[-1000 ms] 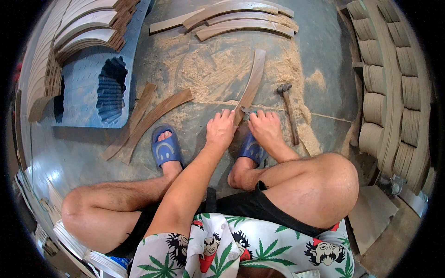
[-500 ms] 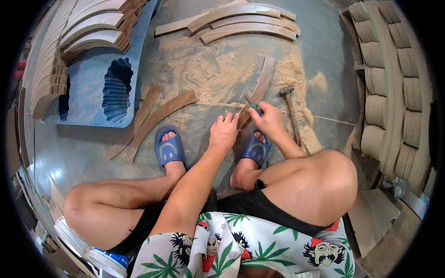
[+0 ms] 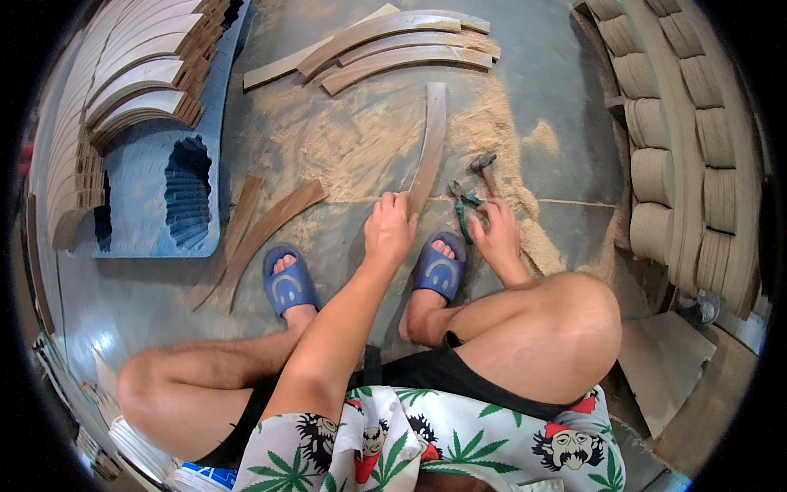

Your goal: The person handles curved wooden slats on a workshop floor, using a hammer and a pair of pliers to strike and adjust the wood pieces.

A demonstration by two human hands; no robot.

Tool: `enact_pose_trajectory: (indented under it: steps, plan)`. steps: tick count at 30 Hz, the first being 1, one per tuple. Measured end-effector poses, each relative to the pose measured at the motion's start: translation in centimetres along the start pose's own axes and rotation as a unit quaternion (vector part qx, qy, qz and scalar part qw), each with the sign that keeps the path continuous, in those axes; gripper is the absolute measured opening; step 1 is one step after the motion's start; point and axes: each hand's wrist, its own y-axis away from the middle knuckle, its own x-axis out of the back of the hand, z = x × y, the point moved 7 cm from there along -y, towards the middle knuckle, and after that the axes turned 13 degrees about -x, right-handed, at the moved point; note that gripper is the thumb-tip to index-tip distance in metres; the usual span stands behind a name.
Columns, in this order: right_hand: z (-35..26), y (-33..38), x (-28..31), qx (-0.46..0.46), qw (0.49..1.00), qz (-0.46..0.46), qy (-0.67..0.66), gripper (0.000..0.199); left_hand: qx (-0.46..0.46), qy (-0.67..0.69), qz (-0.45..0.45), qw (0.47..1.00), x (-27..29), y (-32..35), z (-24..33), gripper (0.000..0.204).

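My left hand point(image 3: 389, 230) is closed around the near end of a curved wooden strip point(image 3: 429, 135) that points away from me along the floor. To its right, my right hand point(image 3: 498, 236) is low over the floor, its curled fingers at one handle of green-handled pliers point(image 3: 461, 215). The pliers' handles are spread, and the other one stands free of the fingers. A hammer point(image 3: 484, 164) lies just beyond this hand, with the lower part of its handle hidden beneath it.
Several curved strips point(image 3: 410, 61) lie at the far side, and two more point(image 3: 270, 221) at left. Sawdust point(image 3: 328, 135) covers much of the floor. Curved pieces are stacked on a blue plastic pallet point(image 3: 147, 234) at left; bundled pieces point(image 3: 652, 172) stand at right. My slippered feet frame the work.
The pliers have come away from the strip and moved right, beside the hammer, their handles now spread. The strip has turned to point more straight ahead. The view has shifted slightly.
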Motion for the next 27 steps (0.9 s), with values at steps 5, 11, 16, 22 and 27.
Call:
enact_pose_trajectory:
  steps: [5, 11, 16, 22, 27]
  plan:
    - [9.0, 7.6, 2.3, -0.135, 0.989, 0.051, 0.016, 0.035, -0.054, -0.03, -0.05, 0.997, -0.9, -0.8, 2.2, 0.057]
    - [15.8, 18.3, 2.7, -0.285, 0.952, 0.026, 0.11, 0.032, -0.056, -0.039, -0.138, 0.988, -2.4, 0.9, 1.4, 0.063]
    - [14.4, 19.9, 8.3, -0.325, 0.941, 0.014, 0.092, 0.031, -0.006, -0.052, -0.16, 0.986, -3.1, 1.3, -0.6, 0.086]
    - [15.1, 23.3, 6.7, -0.385, 0.901, -0.134, 0.15, 0.035, -0.043, 0.007, -0.155, 0.987, -5.6, 1.0, -3.5, 0.097]
    - [11.8, 21.8, 4.3, -0.344, 0.882, -0.315, 0.073, 0.044, -0.077, 0.015, -0.144, 0.987, -6.1, 0.3, -5.5, 0.092]
